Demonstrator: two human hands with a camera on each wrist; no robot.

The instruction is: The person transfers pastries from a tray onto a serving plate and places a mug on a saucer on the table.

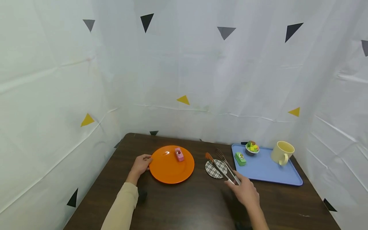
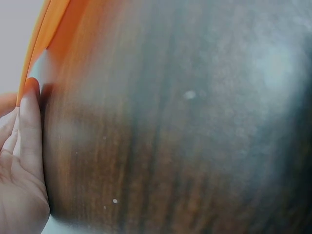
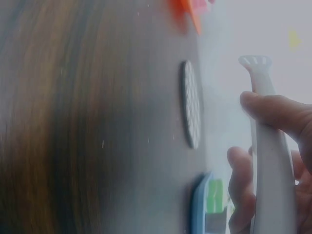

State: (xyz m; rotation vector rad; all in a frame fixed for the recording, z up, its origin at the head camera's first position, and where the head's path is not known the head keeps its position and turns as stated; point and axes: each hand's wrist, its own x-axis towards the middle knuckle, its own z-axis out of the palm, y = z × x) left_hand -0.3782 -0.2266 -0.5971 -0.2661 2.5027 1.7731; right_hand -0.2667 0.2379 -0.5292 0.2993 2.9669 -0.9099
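Note:
My left hand point(image 1: 141, 165) pinches the left rim of an orange plate point(image 1: 168, 171); in the left wrist view the fingers point(image 2: 30, 131) reach beneath the rim. On the plate's upper right lies a pink toy cake slice point(image 1: 179, 154). My right hand point(image 1: 245, 191) grips a pair of tongs point(image 1: 214, 163) by the handles, the two arms spread apart with nothing between the tips. The tongs hang over a round black-and-white checked coaster point(image 1: 212, 172). In the right wrist view the thumb point(image 3: 273, 109) presses on a pale tong handle point(image 3: 275, 180).
Right of the coaster lies a blue tray point(image 1: 267, 172). It bears a green toy cake slice point(image 1: 240, 159), a small bowl of colourful toy food point(image 1: 251, 149) and a yellow mug point(image 1: 281, 152). White sheeting point(image 1: 172, 64) surrounds the dark wooden table point(image 1: 184, 207).

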